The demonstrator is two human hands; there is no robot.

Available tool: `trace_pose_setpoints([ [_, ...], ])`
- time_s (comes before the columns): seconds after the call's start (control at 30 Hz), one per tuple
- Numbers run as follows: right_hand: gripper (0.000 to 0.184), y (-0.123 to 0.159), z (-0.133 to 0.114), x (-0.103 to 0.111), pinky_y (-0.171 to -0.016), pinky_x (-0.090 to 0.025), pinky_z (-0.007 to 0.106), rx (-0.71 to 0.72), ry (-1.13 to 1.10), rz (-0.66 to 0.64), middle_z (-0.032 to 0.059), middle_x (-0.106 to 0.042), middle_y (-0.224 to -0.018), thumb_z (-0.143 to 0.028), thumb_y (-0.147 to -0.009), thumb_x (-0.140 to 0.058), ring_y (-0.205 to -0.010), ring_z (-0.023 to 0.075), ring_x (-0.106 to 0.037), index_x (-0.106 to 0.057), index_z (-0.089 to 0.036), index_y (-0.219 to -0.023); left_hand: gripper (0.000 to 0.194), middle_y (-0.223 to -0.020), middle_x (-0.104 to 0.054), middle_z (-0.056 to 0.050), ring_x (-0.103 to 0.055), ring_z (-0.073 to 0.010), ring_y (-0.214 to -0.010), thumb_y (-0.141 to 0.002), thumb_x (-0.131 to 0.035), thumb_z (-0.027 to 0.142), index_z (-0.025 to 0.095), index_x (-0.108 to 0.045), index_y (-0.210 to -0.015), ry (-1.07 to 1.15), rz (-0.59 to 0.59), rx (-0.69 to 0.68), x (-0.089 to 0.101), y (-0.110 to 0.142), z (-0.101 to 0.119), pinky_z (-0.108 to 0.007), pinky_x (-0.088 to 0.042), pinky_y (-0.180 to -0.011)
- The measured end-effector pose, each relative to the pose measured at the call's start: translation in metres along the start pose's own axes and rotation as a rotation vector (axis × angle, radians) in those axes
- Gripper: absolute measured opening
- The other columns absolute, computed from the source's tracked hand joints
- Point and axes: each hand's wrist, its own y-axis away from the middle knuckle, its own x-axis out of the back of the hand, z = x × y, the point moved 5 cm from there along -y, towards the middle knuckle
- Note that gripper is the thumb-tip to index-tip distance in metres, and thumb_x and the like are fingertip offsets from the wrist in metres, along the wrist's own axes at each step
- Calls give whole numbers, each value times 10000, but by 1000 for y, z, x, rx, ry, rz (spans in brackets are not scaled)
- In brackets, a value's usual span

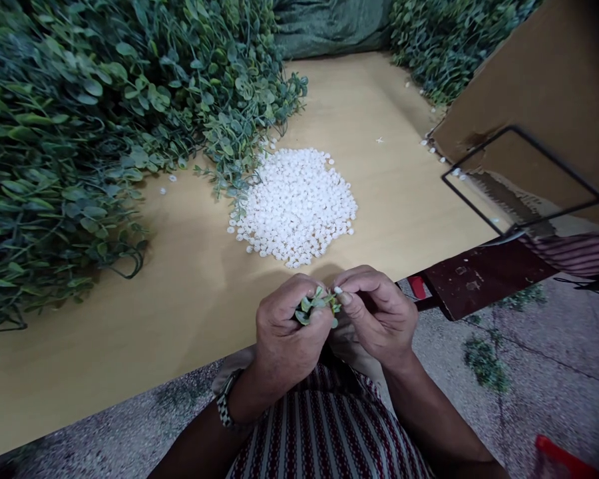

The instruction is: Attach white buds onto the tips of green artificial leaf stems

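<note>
Close to the table's front edge, my left hand (292, 332) is closed around a small sprig of artificial leaves (307, 306), its green tips poking out between the fingers. Right beside it, my right hand (379, 316) pinches a tiny white plastic piece (338, 290) between thumb and forefinger, next to the sprig's leaves. Whether the piece touches the sprig I cannot tell. Just beyond both hands lies a heap of small white plastic pieces (299, 206), spread in a rough round on the table.
A big pile of artificial greenery (130, 86) covers the table's left side. More foliage (444, 53) lies at the back right, near a green cloth bundle (334, 26). A cardboard sheet (544, 100) and a black wire frame (524, 130) stand at the right edge of the wooden table (190, 266).
</note>
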Motion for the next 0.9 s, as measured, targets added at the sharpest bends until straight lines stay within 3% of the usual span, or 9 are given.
trace_pose_setpoints([
  [0.17, 169, -2, -1, 2, -651, -537, 308, 44, 25, -40, 24, -671, -790, -56, -845, -599, -753, 159, -644, -635, -215, -891, 176, -594, -565, 15, -509, -109, -562, -686, -515, 43, 186, -539, -586, -4, -20, -43, -1, -1, 0, -213, -421, -529],
  [0.57, 188, 4, 4, 2, -655, -581, 355, 145, 84, 0, 45, -703, -796, -70, -829, -597, -759, 194, -681, -642, -220, -933, 175, -587, -591, 12, -522, -113, -546, -668, -510, 40, 190, -539, -584, -92, -9, -62, -1, 0, 1, -220, -441, -538],
  [0.9, 255, 7, 4, -1, -685, -588, 340, 187, 127, 24, 37, -710, -816, -36, -809, -600, -807, 194, -701, -635, -231, -970, 200, -581, -581, 17, -543, -111, -563, -699, -484, 19, 192, -498, -600, -168, -18, -175, -3, 1, 2, -211, -438, -565],
])
